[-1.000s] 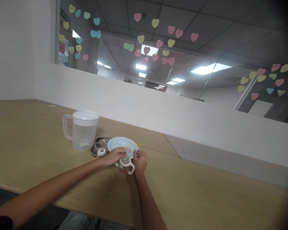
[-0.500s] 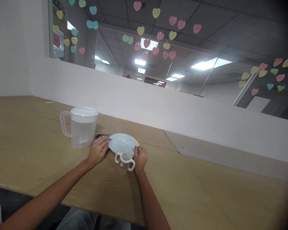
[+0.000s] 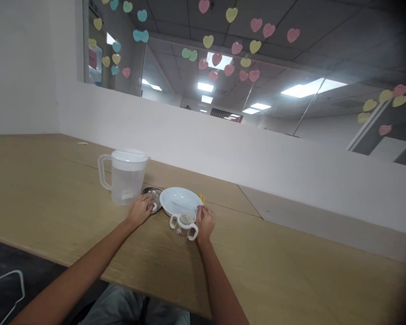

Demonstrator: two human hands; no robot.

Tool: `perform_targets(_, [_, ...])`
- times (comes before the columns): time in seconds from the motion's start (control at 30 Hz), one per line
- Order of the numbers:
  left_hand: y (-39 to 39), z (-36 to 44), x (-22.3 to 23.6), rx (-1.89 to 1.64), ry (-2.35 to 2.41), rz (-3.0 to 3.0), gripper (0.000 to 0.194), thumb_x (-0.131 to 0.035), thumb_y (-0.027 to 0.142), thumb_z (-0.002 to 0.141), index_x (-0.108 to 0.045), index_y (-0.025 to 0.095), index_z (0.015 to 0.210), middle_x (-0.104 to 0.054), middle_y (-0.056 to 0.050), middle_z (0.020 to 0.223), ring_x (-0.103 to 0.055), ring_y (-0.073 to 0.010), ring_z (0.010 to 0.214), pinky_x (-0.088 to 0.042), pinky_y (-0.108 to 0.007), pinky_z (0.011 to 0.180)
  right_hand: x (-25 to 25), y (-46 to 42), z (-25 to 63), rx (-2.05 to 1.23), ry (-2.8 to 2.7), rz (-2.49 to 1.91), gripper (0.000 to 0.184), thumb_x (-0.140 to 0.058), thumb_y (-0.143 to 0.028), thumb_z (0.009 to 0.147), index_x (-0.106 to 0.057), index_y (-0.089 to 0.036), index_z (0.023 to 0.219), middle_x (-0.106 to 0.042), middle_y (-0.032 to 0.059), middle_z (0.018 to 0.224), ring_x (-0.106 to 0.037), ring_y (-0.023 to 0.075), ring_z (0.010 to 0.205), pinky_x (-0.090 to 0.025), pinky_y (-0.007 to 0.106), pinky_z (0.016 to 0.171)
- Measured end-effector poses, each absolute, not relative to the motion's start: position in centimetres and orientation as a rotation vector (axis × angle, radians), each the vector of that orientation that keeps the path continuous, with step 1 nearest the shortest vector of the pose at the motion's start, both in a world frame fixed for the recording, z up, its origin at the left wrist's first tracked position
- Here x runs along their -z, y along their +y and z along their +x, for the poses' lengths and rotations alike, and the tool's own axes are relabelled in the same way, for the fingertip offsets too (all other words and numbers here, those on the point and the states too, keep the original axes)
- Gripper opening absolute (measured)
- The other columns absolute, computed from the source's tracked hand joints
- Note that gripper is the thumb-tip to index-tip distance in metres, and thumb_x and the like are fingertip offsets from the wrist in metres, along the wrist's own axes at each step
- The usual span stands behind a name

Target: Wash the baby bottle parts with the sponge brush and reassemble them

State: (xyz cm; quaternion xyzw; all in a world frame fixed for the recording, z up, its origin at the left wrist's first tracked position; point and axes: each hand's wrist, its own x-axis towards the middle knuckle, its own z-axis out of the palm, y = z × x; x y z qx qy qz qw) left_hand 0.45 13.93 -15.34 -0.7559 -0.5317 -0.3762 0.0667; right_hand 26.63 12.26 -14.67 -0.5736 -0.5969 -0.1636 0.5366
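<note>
I see both hands low in the middle of the frame, working close together on the wooden table (image 3: 291,271). My left hand (image 3: 141,211) lies over the near rim of a small metal dish (image 3: 152,197), fingers curled down onto a little white piece (image 3: 154,206) that sits in it; whether they have pinched it or only rest on it I cannot tell, since the hand covers most of it. The dish sits just right of the lidded clear pitcher (image 3: 126,177), touching or nearly touching its base, probably so the loose parts stay corralled in one spot within easy reach. My right hand (image 3: 206,222) stands beside the two-handled baby bottle (image 3: 183,225), fingers closed loosely and pressed against its right handle, which looks like a steadying hold that keeps the open-topped bottle upright. The bottle stands just in front of the white plate (image 3: 179,198), at the centre of the frame, its mouth uncovered. A thin pale stick lies across the plate, and something yellow (image 3: 202,197) peeks out at the plate's right edge, too small to make out. Upper frame is a white partition wall and a glass pane dotted with paper hearts (image 3: 208,41).
</note>
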Motion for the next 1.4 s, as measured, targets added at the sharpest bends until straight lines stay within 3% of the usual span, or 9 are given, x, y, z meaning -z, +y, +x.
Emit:
perform_targets(0.1, [13.6,0.5,15.1,1.128,-1.636,-2.28,0.023,-0.042,0.024,0.088,-0.062,0.014,0.091,-0.068,-0.01,0.093,-0.059,-0.0259,0.09,-0.045,-0.04,0.082,14.6,12.2,26.5,0.375,-1.415,-1.362,0.051,-0.03,-0.042,0.094,-0.069,-0.013,0.079,-0.067,0.0118,0.087,-0.055,0.0208,0.081,-0.04,0.032,0.078])
perform_targets(0.3, [12.3,0.6,13.8,1.399,-1.458,-2.043,0.028,-0.034,0.031,0.093,-0.056,0.014,0.098,-0.065,-0.011,0.096,-0.058,-0.0233,0.092,-0.044,-0.037,0.083,13.4,11.5,26.6,0.282,-1.277,-1.31,0.049,-0.03,-0.043,0.092,-0.067,-0.014,0.081,-0.067,0.0113,0.087,-0.054,0.0218,0.083,-0.039,0.034,0.08])
perform_targets(0.5, [7.6,2.8,10.0,1.663,-0.988,-1.883,0.013,-0.044,0.022,0.09,-0.054,0.017,0.097,-0.065,-0.01,0.098,-0.06,-0.0213,0.098,-0.045,-0.037,0.086,8.3,7.2,25.1,0.251,-1.064,-1.023,0.039,-0.035,-0.041,0.092,-0.065,-0.015,0.087,-0.065,0.0097,0.089,-0.056,0.0209,0.088,-0.04,0.036,0.084])
perform_targets(0.6, [3.3,5.3,8.9,1.782,-0.767,-1.908,0.012,-0.046,0.018,0.087,-0.051,0.019,0.099,-0.066,-0.007,0.094,-0.061,-0.0202,0.098,-0.048,-0.037,0.085,6.4,2.8,22.0,0.024,-1.213,-0.824,0.035,-0.038,-0.039,0.092,-0.06,-0.016,0.105,-0.062,0.0103,0.106,-0.056,0.0213,0.101,-0.042,0.038,0.088])
perform_targets(0.7, [-0.6,7.3,9.2,1.964,-0.647,-1.948,0.015,-0.047,0.016,0.087,-0.05,0.02,0.101,-0.066,-0.007,0.096,-0.062,-0.0186,0.096,-0.051,-0.035,0.082,6.3,-1.5,18.6,-0.328,-1.507,-0.693,0.035,-0.04,-0.041,0.091,-0.059,-0.018,0.11,-0.063,0.0089,0.106,-0.06,0.0199,0.094,-0.047,0.034,0.081])
perform_targets(0.83, [-3.9,8.4,10.5,2.327,-0.827,-2.056,0.013,-0.047,0.016,0.088,-0.052,0.021,0.099,-0.066,-0.007,0.096,-0.063,-0.0169,0.092,-0.054,-0.029,0.075,8.0,-4.8,16.0,-0.441,-1.275,-0.778,0.029,-0.041,-0.041,0.092,-0.062,-0.02,0.094,-0.064,0.005,0.089,-0.06,0.0163,0.082,-0.048,0.028,0.072])
perform_targets(0.93, [-5.3,8.4,10.5,2.684,-1.031,-2.023,0.008,-0.046,0.023,0.09,-0.053,0.021,0.093,-0.067,-0.005,0.089,-0.065,-0.0144,0.079,-0.055,-0.024,0.065,9.2,-5.9,15.4,-0.502,-1.282,-0.749,0.03,-0.041,-0.042,0.092,-0.06,-0.02,0.095,-0.063,0.0042,0.084,-0.06,0.0155,0.075,-0.048,0.027,0.066])
perform_targets(1.03, [-6.4,8.4,9.2,2.955,-1.109,-1.895,0.012,-0.052,0.031,0.087,-0.055,0.02,0.084,-0.068,-0.002,0.076,-0.065,-0.0126,0.069,-0.054,-0.02,0.061,9.8,-6.6,15.4,-0.466,-1.289,-0.711,0.03,-0.042,-0.043,0.091,-0.057,-0.021,0.103,-0.062,0.0053,0.092,-0.06,0.0167,0.081,-0.049,0.029,0.07])
perform_targets(1.4, [-7.1,8.7,7.5,3.245,-1.362,-1.929,0.029,-0.058,0.044,0.081,-0.054,0.018,0.071,-0.065,-0.001,0.063,-0.058,-0.0113,0.047,-0.048,-0.019,0.041,11.6,-7.4,15.4,-0.391,-1.231,-0.717,0.035,-0.041,-0.046,0.091,-0.048,-0.024,0.118,-0.056,0.0069,0.106,-0.059,0.0182,0.09,-0.049,0.029,0.073])
